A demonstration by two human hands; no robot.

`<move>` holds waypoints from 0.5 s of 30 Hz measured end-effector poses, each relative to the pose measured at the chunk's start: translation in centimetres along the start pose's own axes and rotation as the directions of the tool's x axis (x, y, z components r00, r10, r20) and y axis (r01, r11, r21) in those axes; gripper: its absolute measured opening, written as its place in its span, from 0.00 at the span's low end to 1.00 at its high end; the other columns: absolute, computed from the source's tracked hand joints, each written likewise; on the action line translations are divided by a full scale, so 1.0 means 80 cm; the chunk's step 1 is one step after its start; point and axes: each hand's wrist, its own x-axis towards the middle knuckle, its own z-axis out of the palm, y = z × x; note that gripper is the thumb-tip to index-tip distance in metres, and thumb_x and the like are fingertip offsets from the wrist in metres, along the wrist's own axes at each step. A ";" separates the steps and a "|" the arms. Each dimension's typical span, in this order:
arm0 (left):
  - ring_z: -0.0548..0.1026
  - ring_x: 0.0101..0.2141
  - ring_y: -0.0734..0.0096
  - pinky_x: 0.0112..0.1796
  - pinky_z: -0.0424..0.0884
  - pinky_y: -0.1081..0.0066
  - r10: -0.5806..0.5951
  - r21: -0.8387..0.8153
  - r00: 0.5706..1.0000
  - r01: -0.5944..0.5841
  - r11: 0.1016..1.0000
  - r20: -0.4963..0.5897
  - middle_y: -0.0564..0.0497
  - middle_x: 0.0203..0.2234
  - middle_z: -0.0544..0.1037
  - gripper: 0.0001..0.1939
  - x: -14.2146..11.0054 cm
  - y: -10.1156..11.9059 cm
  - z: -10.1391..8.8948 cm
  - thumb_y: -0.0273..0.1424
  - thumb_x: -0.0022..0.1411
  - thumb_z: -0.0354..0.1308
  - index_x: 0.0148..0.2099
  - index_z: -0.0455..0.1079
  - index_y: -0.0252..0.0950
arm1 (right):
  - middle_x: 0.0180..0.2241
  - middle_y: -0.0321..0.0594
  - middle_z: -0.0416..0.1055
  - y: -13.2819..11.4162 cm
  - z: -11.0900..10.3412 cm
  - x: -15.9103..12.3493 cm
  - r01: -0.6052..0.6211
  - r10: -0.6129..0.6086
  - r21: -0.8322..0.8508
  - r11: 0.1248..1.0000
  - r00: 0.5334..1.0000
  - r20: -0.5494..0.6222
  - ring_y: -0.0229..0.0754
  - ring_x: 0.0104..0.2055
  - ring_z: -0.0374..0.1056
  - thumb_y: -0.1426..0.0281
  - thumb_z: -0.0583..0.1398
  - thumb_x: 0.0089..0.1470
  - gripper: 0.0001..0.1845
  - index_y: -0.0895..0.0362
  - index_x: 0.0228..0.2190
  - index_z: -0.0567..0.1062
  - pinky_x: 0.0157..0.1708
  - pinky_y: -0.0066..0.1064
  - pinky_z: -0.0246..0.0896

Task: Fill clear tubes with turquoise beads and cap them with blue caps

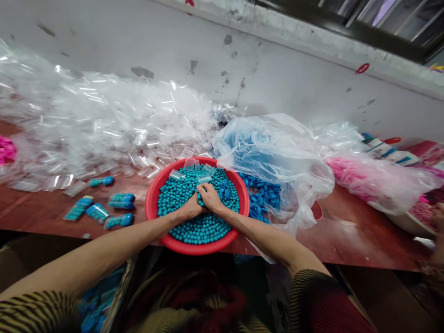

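Note:
A red plastic basin [244, 203] full of round turquoise beads [197, 233] stands at the table's front edge. My left hand [192, 208] and my right hand [210, 198] meet over its middle, fingers curled closed. A few turquoise beads show between them, but the fingers hide whatever they grip. Several clear plastic tubes [177, 175] lie on the beads at the basin's far side. A few blue plastic caps [226, 190] rest on the beads right of my right hand.
Left of the basin lie several bead-filled tubes with blue caps [121, 200]. Behind them clear tubes [104, 120] are heaped against the wall. A plastic bag of blue caps [256, 143] stands to the right, then a bag of pink pieces [364, 178]. Another person's hand [440, 226] is at the far right.

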 end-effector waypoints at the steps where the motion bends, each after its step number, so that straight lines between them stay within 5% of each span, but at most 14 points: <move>1: 0.73 0.43 0.58 0.48 0.69 0.55 0.002 0.005 1.000 -0.002 1.000 0.003 0.45 0.41 0.75 0.40 0.000 0.000 -0.001 0.32 0.34 0.67 0.53 0.61 0.33 | 0.35 0.37 0.70 0.000 0.000 0.000 0.000 0.000 0.001 1.000 1.000 -0.001 0.39 0.42 0.65 0.65 0.54 0.57 0.11 0.57 0.32 0.73 0.48 0.30 0.56; 15: 0.74 0.42 0.50 0.47 0.69 0.51 -0.075 0.200 0.997 0.076 0.977 -0.010 0.46 0.38 0.76 0.34 -0.005 0.033 -0.013 0.42 0.38 0.62 0.50 0.64 0.37 | 0.32 0.39 0.73 -0.032 0.000 0.003 -0.044 0.046 0.029 0.999 0.997 -0.064 0.41 0.39 0.67 0.63 0.55 0.57 0.13 0.56 0.27 0.75 0.44 0.31 0.61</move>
